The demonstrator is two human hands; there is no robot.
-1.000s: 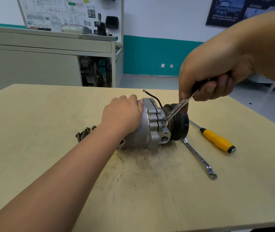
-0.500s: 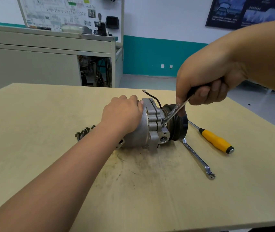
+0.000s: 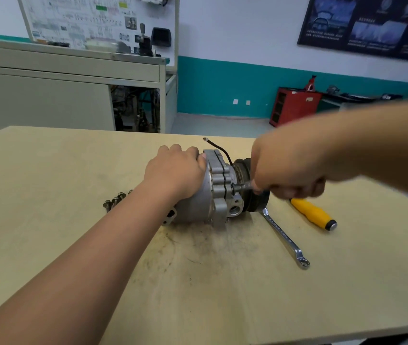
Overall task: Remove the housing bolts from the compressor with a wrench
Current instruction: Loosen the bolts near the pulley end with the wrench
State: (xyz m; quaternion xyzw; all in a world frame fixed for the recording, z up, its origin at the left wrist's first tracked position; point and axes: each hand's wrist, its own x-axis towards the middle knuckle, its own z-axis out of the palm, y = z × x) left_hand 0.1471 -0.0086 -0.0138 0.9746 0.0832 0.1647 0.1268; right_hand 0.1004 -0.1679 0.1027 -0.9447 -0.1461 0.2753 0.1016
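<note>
Compressor [image 3: 198, 202] lies on its side on the table [image 3: 48, 195], and we hold it with the left hand [image 3: 175, 170], fingers curled over its silver body. Our right hand [image 3: 290, 170] is closed round the wrench [image 3: 244, 186], whose end sits on a housing bolt [image 3: 233, 189] beside the pulley [image 3: 256, 204]. Only a short piece of the wrench shows, so we cannot tell how fully it seats — if it sits shallow, a hard pull may slip it off and round the bolt head. Then our knuckles could strike the pulley or the screwdriver [image 3: 315, 215] lying near. The compressor is round — it may roll if the left hand loosens.
</note>
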